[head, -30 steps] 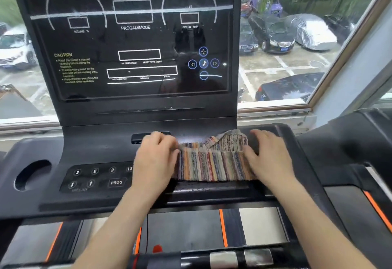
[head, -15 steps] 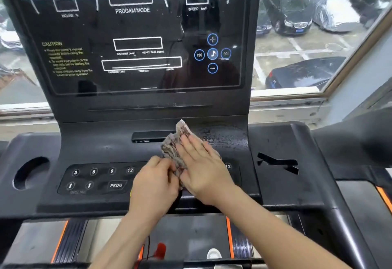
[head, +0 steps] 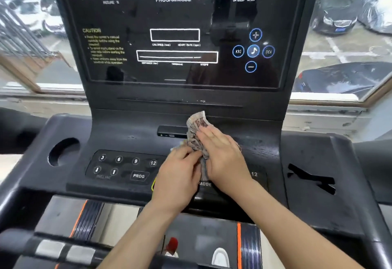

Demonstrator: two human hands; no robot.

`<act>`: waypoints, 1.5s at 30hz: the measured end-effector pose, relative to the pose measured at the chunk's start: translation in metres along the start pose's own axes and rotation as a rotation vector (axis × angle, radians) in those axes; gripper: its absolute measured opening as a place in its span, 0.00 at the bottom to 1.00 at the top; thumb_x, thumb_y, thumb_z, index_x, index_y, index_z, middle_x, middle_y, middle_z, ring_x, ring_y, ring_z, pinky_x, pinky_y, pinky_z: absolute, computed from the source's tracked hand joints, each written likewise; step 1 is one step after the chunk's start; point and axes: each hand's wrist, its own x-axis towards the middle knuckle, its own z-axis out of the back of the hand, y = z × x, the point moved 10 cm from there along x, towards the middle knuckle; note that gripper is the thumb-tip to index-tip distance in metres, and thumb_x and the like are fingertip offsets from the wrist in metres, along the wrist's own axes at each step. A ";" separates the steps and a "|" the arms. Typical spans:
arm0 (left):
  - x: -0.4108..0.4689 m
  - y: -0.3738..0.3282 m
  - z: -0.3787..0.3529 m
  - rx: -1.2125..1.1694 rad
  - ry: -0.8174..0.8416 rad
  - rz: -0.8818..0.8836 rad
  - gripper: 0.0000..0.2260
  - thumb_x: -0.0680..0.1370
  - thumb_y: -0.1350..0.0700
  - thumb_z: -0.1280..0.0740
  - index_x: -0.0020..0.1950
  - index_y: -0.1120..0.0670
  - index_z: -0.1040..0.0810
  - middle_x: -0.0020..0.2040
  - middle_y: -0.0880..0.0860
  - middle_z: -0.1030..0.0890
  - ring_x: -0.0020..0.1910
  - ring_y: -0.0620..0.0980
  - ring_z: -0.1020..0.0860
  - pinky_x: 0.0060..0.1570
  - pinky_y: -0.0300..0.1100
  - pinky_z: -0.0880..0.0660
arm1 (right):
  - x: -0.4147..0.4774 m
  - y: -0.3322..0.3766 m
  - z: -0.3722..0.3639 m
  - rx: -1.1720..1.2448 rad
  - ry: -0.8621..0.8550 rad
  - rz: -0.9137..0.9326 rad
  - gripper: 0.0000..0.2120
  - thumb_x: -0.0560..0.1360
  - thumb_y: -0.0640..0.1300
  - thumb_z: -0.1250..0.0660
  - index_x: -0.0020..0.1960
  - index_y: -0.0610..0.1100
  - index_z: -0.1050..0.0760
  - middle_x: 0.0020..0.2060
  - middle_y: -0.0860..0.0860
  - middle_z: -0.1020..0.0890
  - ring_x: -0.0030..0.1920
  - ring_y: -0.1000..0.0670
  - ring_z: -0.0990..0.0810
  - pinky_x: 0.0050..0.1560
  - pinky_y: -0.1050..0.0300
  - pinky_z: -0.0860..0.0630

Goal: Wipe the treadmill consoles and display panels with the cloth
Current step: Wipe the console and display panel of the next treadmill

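Half done, seemingly: left grip pinches bunched striped cloth, flat-fingered right grip presses it onto damp black console; glossy display panel pending.

Cloth sits mid-console, below the display panel. Left hand at the cloth's lower left, right hand on top of it from the right. Keypad left of the hands, cup hole further left. Slot touches the cloth's left edge. Window behind the panel.
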 end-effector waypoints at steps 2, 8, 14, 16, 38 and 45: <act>-0.003 0.013 0.008 0.006 -0.012 0.035 0.12 0.71 0.60 0.29 0.53 0.52 0.19 0.51 0.49 0.20 0.50 0.51 0.24 0.50 0.40 0.28 | 0.016 0.020 -0.009 0.022 0.075 0.046 0.26 0.71 0.46 0.47 0.66 0.42 0.26 0.65 0.48 0.23 0.69 0.45 0.29 0.63 0.47 0.30; -0.010 0.072 0.031 0.058 -0.004 0.199 0.05 0.70 0.59 0.31 0.46 0.54 0.20 0.45 0.51 0.19 0.45 0.55 0.22 0.43 0.44 0.27 | 0.066 0.098 -0.042 -0.142 0.247 0.252 0.15 0.73 0.38 0.39 0.58 0.46 0.27 0.56 0.51 0.25 0.62 0.48 0.31 0.56 0.51 0.35; 0.007 0.075 0.051 -0.010 -0.001 0.221 0.04 0.69 0.59 0.30 0.40 0.52 0.23 0.38 0.49 0.20 0.39 0.54 0.23 0.34 0.40 0.40 | 0.072 0.085 -0.033 -0.174 0.230 0.130 0.13 0.65 0.39 0.34 0.49 0.48 0.23 0.48 0.52 0.23 0.53 0.46 0.27 0.47 0.53 0.36; 0.022 0.048 0.057 -0.084 -0.063 0.146 0.04 0.69 0.59 0.30 0.40 0.52 0.23 0.37 0.48 0.22 0.37 0.52 0.24 0.35 0.39 0.38 | 0.065 0.075 0.017 -0.149 -0.058 0.107 0.11 0.65 0.40 0.37 0.47 0.46 0.21 0.45 0.54 0.20 0.50 0.46 0.26 0.44 0.53 0.36; 0.075 0.034 0.055 -0.055 -0.364 -0.025 0.08 0.68 0.66 0.32 0.44 0.58 0.18 0.37 0.53 0.23 0.34 0.52 0.25 0.36 0.42 0.27 | 0.082 0.047 0.056 -0.492 -0.291 0.006 0.10 0.70 0.41 0.38 0.48 0.44 0.22 0.45 0.49 0.25 0.48 0.44 0.26 0.47 0.49 0.37; 0.061 0.130 0.100 -0.048 -0.414 0.182 0.09 0.67 0.67 0.28 0.46 0.57 0.17 0.38 0.53 0.21 0.34 0.52 0.24 0.34 0.37 0.35 | 0.134 0.119 -0.005 -0.429 -0.160 0.067 0.10 0.69 0.44 0.39 0.47 0.45 0.23 0.45 0.50 0.27 0.48 0.46 0.29 0.44 0.52 0.42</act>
